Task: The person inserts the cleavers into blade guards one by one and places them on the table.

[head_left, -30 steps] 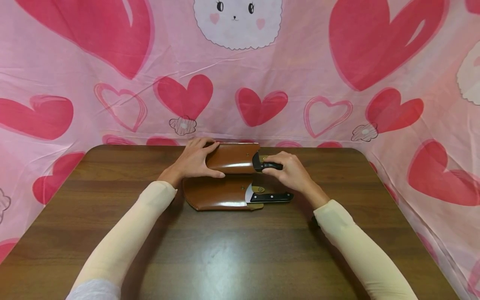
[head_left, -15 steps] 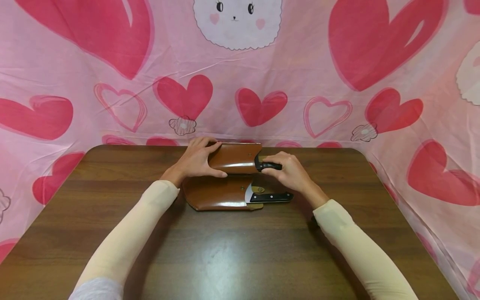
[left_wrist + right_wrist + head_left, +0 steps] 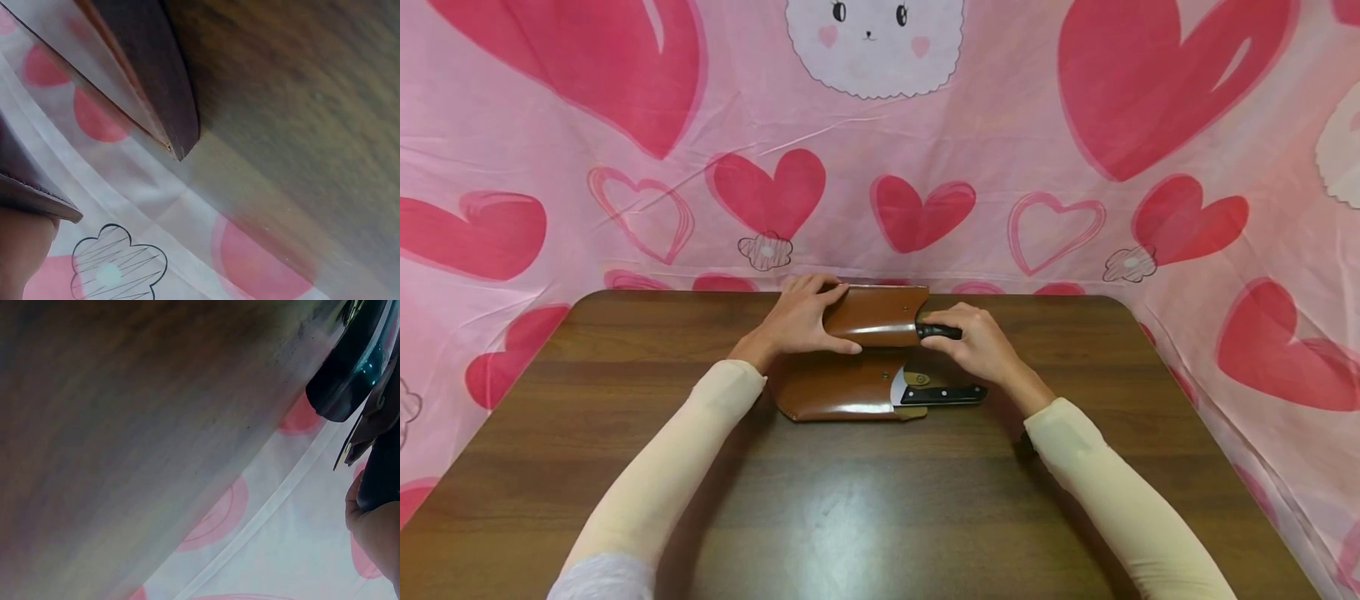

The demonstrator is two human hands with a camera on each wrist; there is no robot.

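Observation:
My left hand [image 3: 797,321] grips the closed end of a brown leather knife sheath [image 3: 880,317], thumb along its near edge and fingers at the far edge. The thumb and fingers of my right hand [image 3: 981,340] pinch the black handle [image 3: 940,332] of a knife whose blade is hidden inside that sheath. Just in front lies a second brown sheath [image 3: 842,387] holding another knife [image 3: 946,395], its black riveted handle and a strip of pale blade showing. In the right wrist view, the held handle [image 3: 382,465] appears beside the thumb, with the lying knife's handle [image 3: 350,369] nearby.
A brown wooden table [image 3: 842,508] carries both sheaths near its far edge. Pink cloth [image 3: 925,125] printed with hearts hangs behind it and along the sides. The lying sheath's strap [image 3: 917,379] sticks out by its handle.
My left hand and the held sheath have shifted slightly right, toward the right hand. The dark blade part seen at the sheath's mouth earlier is now covered. The front sheath stays put.

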